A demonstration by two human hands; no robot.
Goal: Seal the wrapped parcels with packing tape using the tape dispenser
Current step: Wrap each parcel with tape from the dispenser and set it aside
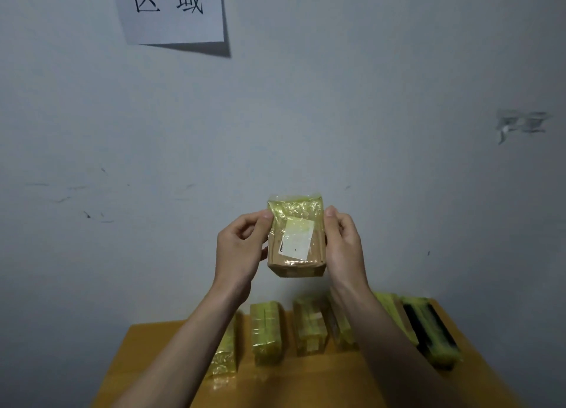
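Observation:
I hold a small brown cardboard parcel up in front of the wall, well above the table. Yellowish clear tape covers its face and a white label, and a loose flap of tape stands up past its top edge. My left hand grips its left side, thumb near the top corner. My right hand grips its right side in the same way. No tape dispenser is in view.
Several yellow-taped parcels lie in a row on the orange-brown table below my arms, with a dark one at the right end. A paper sign hangs on the grey wall.

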